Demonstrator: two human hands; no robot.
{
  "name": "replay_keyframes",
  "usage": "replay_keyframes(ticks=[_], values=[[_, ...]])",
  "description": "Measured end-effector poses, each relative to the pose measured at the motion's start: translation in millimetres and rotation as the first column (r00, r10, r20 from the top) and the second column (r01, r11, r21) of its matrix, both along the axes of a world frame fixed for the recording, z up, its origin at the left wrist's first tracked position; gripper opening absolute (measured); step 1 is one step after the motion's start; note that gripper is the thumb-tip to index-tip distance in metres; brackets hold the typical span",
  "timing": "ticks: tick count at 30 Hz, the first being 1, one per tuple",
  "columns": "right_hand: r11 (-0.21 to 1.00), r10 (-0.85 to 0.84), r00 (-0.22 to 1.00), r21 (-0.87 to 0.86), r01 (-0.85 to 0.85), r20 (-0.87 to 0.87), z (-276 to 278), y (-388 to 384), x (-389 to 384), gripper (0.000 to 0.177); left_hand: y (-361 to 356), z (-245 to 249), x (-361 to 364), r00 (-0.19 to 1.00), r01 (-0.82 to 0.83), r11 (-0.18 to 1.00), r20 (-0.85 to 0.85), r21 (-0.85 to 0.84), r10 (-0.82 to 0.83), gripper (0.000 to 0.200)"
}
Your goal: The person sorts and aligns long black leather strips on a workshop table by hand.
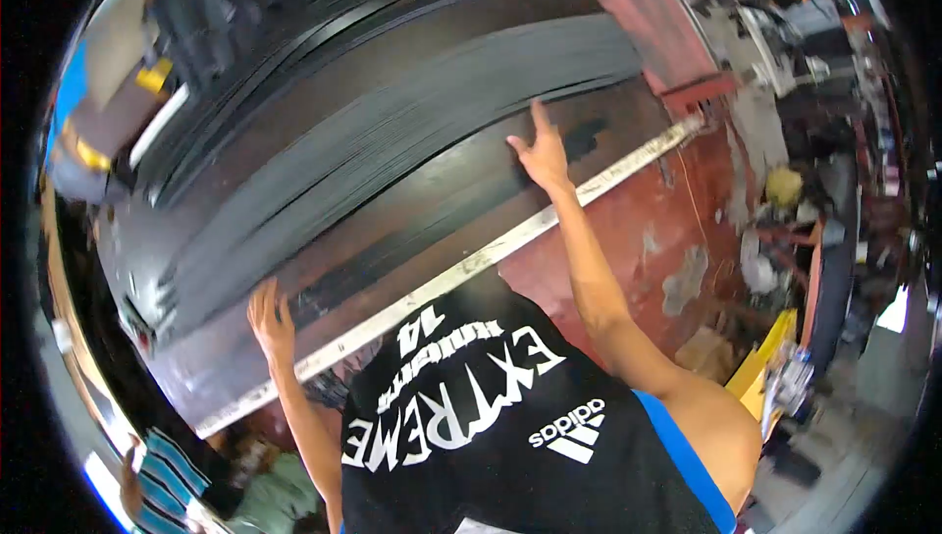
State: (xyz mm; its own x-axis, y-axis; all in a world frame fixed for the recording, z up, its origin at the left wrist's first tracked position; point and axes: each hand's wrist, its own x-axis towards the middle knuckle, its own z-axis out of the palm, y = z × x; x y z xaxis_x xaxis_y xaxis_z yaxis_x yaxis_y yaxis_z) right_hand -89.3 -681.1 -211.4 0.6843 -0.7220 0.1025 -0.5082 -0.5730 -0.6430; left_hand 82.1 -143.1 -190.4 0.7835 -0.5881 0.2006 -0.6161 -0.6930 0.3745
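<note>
Long dark strips [392, 112] lie side by side along a dark worktable [628, 112]. My right hand [543, 149] is over the table beside the near edge of the strips, its index finger stretched out and thumb apart, with nothing in it. At the left, my left hand [271, 320] has its fingers apart near the table's front part, close to the left ends of the strips, and holds nothing. A pale, marked edge strip [471, 261] runs along the table's near side, under my forearms.
A red metal block [659, 28] stands at the table's far right end. Red floor [628, 259] shows below the edge. At the lower left is a person in a striped shirt [169, 480]. A yellow object [760, 365] and clutter stand at the right.
</note>
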Motion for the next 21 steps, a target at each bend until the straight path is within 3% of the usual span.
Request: replay_keyframes(ticks=[2, 3, 5, 6, 8, 10, 15, 19, 21], values=[[0.997, 0.070, 0.994, 0.026, -0.068, -0.083, 12, -5, -19, 0.061, 21, -3, -11, 0.999, -0.011, 0.986, -0.050, 0.164, 0.019, 0.038], [0.999, 0.037, 0.996, 0.033, -0.035, -0.075, 10, -7, -29, 0.061, 33, -4, -12, 0.998, 0.006, 0.980, -0.067, 0.197, 0.007, 0.039], [0.910, 0.388, 0.912, -0.098, -0.402, -0.137, 4, -11, -48, 0.047, 51, -5, -11, 0.997, 0.029, 0.975, -0.070, 0.220, -0.014, 0.040], [0.918, 0.374, 0.918, -0.091, -0.387, -0.132, 1, -8, -55, 0.047, 58, -7, -10, 0.997, 0.019, 0.973, -0.078, 0.232, -0.001, 0.040], [0.808, 0.555, 0.822, -0.149, -0.570, -0.129, -4, 3, -61, 0.044, 69, -11, -9, 0.996, 0.033, 0.976, -0.090, 0.216, -0.013, 0.040], [0.798, 0.584, 0.806, -0.114, -0.592, -0.098, -5, 7, -65, 0.044, 72, -15, -5, 0.995, 0.034, 0.979, -0.099, 0.203, -0.014, 0.039], [0.745, 0.631, 0.772, -0.214, -0.631, -0.079, -15, -4, -69, 0.038, 75, -20, -1, 0.977, -0.033, 0.987, -0.201, 0.158, 0.065, 0.038], [0.715, 0.666, 0.742, -0.215, -0.665, -0.078, -18, -10, -69, 0.034, 67, -15, -1, 0.983, -0.013, 0.991, -0.181, 0.130, 0.037, 0.036], [0.714, 0.670, 0.740, -0.217, -0.666, -0.067, -18, -14, -69, 0.033, 67, -15, -2, 0.992, 0.013, 0.980, -0.124, 0.199, 0.012, 0.034]])
